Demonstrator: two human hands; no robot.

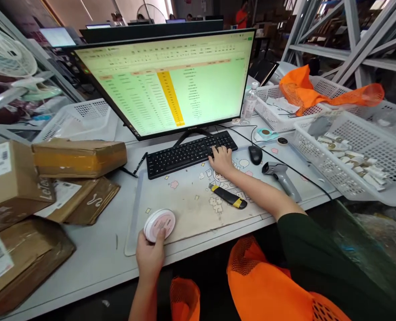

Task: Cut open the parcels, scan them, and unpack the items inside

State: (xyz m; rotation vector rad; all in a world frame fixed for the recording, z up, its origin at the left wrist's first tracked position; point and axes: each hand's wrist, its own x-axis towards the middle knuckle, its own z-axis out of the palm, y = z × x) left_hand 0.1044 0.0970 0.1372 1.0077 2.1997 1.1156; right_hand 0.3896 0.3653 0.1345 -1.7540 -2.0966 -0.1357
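My left hand grips a round white and pink disc at the front edge of the desk mat. My right hand rests on the right end of the black keyboard, fingers curled down onto the keys. A black and yellow utility knife lies on the mat just beside my right forearm. The monitor behind the keyboard shows a green spreadsheet with one orange column.
Cardboard parcels are stacked at the left. A black mouse and a grey barcode scanner lie right of the keyboard. White baskets with small tubes and orange mesh cloth stand at the right. A water bottle stands behind.
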